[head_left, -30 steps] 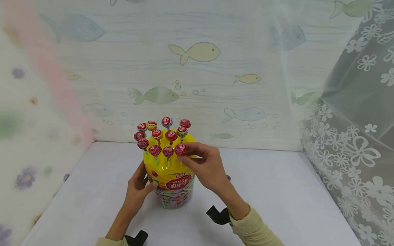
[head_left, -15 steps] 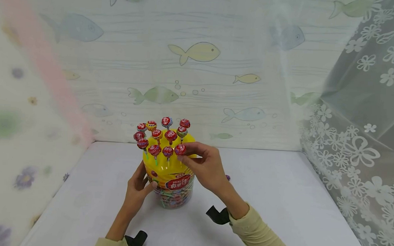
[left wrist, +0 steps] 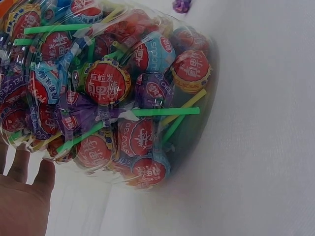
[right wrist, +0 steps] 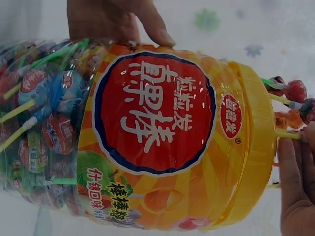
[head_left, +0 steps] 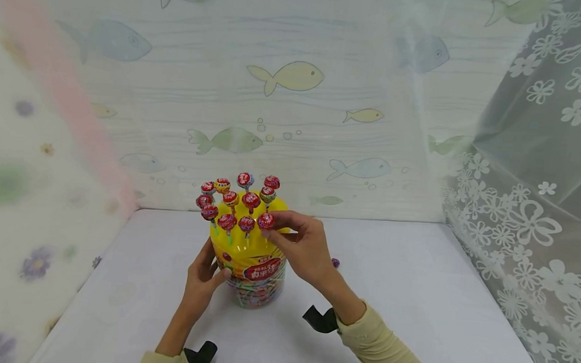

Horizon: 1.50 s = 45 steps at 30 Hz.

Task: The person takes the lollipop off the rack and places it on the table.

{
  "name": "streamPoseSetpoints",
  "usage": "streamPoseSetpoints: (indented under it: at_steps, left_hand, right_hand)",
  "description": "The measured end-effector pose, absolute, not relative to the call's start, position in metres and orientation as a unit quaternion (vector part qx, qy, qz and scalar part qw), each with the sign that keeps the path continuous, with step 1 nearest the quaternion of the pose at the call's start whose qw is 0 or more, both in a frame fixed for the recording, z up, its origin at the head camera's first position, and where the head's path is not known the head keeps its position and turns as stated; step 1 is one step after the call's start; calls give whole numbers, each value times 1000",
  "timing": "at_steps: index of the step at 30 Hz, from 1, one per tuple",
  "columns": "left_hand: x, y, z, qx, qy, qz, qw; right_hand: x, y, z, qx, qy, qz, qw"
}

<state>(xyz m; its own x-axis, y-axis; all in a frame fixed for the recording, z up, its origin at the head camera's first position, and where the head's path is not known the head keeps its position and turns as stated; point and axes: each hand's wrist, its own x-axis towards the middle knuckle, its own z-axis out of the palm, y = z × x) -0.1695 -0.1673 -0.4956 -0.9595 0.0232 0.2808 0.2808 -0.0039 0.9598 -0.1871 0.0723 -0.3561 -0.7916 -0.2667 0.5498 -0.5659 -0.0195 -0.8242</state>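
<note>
The right hand [head_left: 303,247] pinches 1 red lollipop [head_left: 266,221] at the 4 o'clock edge of the yellow lid [head_left: 247,245] – its stick seems seated there. The left hand [head_left: 204,278] cups the jar [head_left: 255,289] at 8 o'clock, near mid-table [head_left: 412,297]. A skewed tug could tip the jar or knock neighbouring lollipops [head_left: 230,200] loose.

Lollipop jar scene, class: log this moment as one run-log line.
left hand: holds lollipop jar | right hand: pinches lollipop on yellow lid | jar: upright on table
</note>
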Motion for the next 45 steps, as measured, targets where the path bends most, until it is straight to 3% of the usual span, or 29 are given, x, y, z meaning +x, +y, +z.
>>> streamPoseSetpoints:
  at_steps: [8, 31, 45]
  left_hand:
    - [-170, -165, -494, -112, -699, -700, 92]
    - [-169, -168, -498, -108, -704, -696, 95]
    - [-167, -166, -496, -98, -704, -698, 91]
  right_hand:
    - [-185, 87, -335, 321, -659, 651, 198]
    - [-201, 117, -374, 265, -659, 680, 183]
    - [-191, 138, -409, 205, -659, 712, 130]
